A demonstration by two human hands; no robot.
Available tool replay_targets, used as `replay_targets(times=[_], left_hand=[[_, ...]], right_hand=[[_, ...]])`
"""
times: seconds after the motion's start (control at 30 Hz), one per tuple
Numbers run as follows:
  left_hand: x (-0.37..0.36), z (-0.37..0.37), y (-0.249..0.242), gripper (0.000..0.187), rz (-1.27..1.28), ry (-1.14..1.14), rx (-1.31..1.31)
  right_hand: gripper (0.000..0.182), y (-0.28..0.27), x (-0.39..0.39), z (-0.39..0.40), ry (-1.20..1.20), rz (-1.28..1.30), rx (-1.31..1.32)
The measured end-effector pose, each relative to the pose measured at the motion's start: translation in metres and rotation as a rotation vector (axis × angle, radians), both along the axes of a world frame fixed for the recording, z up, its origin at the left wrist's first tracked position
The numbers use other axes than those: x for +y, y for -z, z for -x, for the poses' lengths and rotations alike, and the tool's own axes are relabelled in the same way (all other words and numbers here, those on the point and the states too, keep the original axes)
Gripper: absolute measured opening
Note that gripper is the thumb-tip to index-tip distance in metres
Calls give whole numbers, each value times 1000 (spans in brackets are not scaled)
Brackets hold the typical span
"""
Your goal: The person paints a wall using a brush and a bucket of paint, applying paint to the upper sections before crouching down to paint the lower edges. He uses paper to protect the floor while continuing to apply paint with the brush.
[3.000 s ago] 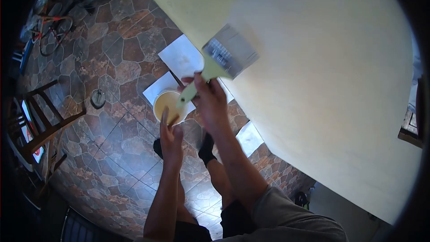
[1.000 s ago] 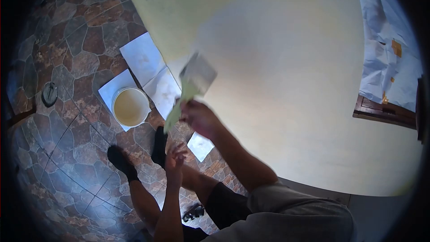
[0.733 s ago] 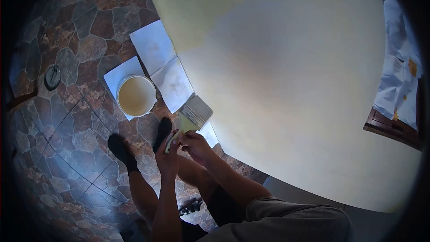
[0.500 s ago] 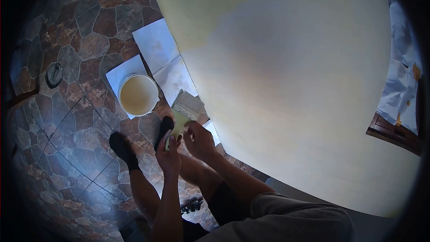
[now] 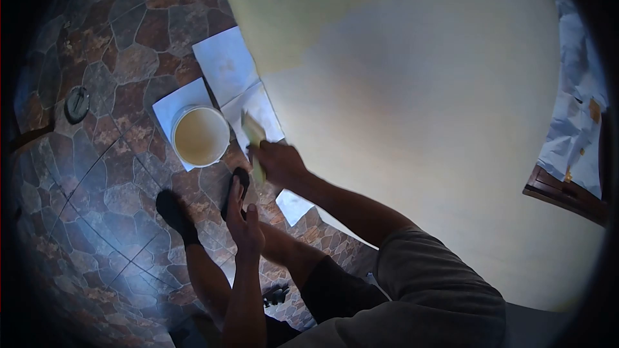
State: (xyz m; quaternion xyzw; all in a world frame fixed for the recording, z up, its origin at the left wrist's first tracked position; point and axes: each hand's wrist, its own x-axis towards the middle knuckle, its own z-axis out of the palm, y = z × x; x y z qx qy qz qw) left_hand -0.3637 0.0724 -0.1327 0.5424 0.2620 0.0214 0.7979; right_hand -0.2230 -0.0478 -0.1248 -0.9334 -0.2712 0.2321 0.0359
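My right hand is wrapped round a pale green brush-like tool, held between the bucket and the wall's lower edge; its exact shape is blurred. Below it and to the left is my left hand, with its fingers stretched out and nothing in them, over my foot. A white bucket of cream-coloured liquid stands left of the tool, on a sheet of white paper. The large pale wall has a lighter patch beside a yellowish-green area.
More white sheets lie along the wall's foot, and a smaller sheet lies near my right forearm. A round dark object is on the stone-patterned floor at left. Crumpled paper and brown wood are at far right.
My left hand has let go of the green tool and opened. My right hand has moved up with the tool in it, turning it more upright. The small sheet shows more fully.
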Motion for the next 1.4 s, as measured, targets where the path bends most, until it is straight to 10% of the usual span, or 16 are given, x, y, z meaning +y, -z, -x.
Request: replay_targets(times=[0.23, 0.43, 0.6, 0.83, 1.13, 1.4], left_hand=[[4, 8, 4, 33, -22, 308, 244], [2, 10, 9, 29, -81, 443, 271], [6, 1, 5, 29, -98, 502, 301], [20, 2, 15, 31, -52, 477, 346], [28, -10, 16, 35, -31, 535, 470], [20, -8, 26, 36, 10, 529, 430]], right_hand=[[35, -65, -46, -160, 102, -104, -570], [21, -264, -48, -204, 315, 18, -633], [14, -362, 11, -167, -71, 444, -1096], [20, -206, -22, -212, -133, 737, -787], [15, 80, -18, -243, -245, 347, -446], [17, 22, -6, -227, -235, 423, -293]])
